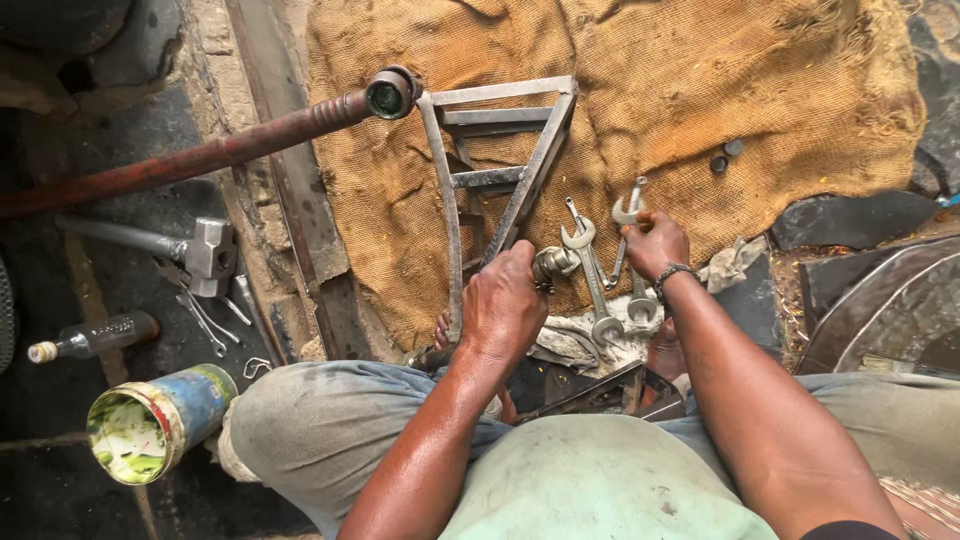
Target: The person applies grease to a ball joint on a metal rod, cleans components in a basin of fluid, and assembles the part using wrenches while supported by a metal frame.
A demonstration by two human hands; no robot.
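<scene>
Head view, person seated on ground, looking down over knees.

Left hand (pixel 500 305): clenched over the lower corner of a triangular metal frame (pixel 497 150), knuckles up, pressing it where the 2 long bars meet. A dull metal fitting (pixel 553 263) sticks out just right of the fingers, touching the hand.

Right hand (pixel 655 243): fingers curled around a spanner (pixel 628 212), whose open jaw end shows just above the knuckles. A bracelet (pixel 672 272) sits on that wrist.

Frame lies flat on a burlap sack (pixel 760 80), its wide end away from the person, next to the open end of a rusty red pipe (pixel 190 160).

2 more spanners (pixel 590 275) lie on the sack between the hands, on a dirty rag (pixel 585 345) at their near ends.

Left of the sack: a hammer (pixel 205 255), a bottle (pixel 95 338), an open paint-smeared tin (pixel 155 420) on its side. 2 small round caps (pixel 727 155) on the sack, well apart from the hands.
</scene>
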